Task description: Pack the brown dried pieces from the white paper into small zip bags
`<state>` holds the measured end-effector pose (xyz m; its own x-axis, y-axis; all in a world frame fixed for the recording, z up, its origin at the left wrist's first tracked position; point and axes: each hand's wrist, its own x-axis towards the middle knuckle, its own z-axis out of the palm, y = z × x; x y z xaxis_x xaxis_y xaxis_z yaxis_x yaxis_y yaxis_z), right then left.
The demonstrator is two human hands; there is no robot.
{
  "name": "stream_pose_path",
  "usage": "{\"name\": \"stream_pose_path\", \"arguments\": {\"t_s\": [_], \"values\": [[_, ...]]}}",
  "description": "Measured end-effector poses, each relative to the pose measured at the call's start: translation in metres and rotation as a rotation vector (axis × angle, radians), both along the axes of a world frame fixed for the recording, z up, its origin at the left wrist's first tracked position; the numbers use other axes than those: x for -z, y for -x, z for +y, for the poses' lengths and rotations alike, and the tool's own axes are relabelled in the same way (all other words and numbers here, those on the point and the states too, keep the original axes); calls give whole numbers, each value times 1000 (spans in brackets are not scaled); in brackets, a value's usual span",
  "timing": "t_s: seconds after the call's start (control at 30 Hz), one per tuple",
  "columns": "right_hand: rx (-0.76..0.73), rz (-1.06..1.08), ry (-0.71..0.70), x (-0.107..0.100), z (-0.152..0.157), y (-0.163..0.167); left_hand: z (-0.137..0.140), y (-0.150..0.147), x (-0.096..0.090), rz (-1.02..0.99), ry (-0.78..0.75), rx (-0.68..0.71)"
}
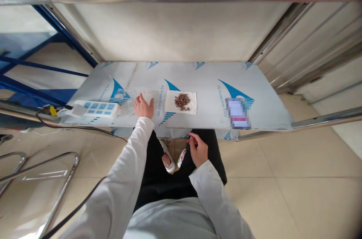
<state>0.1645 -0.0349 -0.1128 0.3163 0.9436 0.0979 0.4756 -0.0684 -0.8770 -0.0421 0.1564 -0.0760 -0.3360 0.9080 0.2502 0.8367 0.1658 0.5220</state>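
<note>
Your left arm (124, 160) extends up from lower left, left hand (144, 107) palm-down left of center; right hand (198, 149) below center, fingers (194, 138) curled.

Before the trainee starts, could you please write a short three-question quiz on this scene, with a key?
1. Multiple choice: which hand is over the shelf? A) left, B) right, C) both.
2. True or false: the power strip lies to the left of the brown pieces.
3. Fill in: the brown pieces lie on a sheet whose colour is ____.

Key:
1. A, the left hand.
2. True.
3. White.
</note>
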Motion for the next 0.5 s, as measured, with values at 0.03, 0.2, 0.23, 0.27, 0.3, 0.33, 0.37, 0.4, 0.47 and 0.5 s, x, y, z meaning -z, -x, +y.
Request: {"name": "stream_pose_path", "arguments": {"t_s": [0.03, 0.2, 0.23, 0.27, 0.3, 0.33, 0.37, 0.4, 0.47, 0.5], "values": [[2, 6, 3, 0, 1, 0, 13, 4, -2, 4, 45, -23], [13, 50, -9, -1, 1, -3, 38, 18, -5, 1, 151, -20], [13, 55, -10, -1, 1, -3, 38, 19, -6, -6, 150, -18], [14, 60, -12, -1, 0, -4, 37, 19, -9, -16, 141, -17], [16, 63, -13, -2, 0, -4, 34, 18, -13, -28, 124, -13], [18, 65, -13, -3, 0, -4, 30, 16, -17, -42, 99, -5], [20, 68, -14, -6, 1, -3, 24, 12, -22, -58, 69, 6], [19, 75, -16, -11, 3, -2, 17, 8, -27, -75, 37, 23], [12, 111, -26, -26, 11, 3, -4, -6, -36, -113, -25, 63], [2, 146, -37, -36, 17, 7, -17, -14, -40, -132, -50, 91]]}}
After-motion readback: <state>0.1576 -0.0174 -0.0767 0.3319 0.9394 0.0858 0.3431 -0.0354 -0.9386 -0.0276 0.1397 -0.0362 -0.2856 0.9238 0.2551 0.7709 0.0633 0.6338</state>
